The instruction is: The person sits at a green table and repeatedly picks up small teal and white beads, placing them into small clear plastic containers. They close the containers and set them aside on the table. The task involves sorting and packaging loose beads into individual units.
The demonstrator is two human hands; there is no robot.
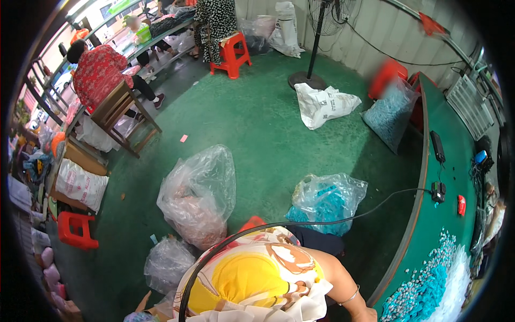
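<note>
My torso in a yellow and floral shirt (257, 279) fills the lower middle. My right arm, with a thin bangle (350, 296), reaches down to the rim of the green table (424, 214). My right hand (369, 314) sits at the picture's bottom edge, cut off, so its fingers are hidden. Beside it on the table lies a heap of small blue and white pieces (429, 284). My left hand is out of sight. A black cable (322, 221) runs from a plug block (439, 191) on the table across my shirt.
Clear bags stand on the green floor: a large one (198, 193), a small one (166, 263), and one with blue pieces (327, 201). Further off are a white sack (324, 104), a fan stand (307, 80), red stools (232, 53) (78, 229) and a seated person in red (99, 72).
</note>
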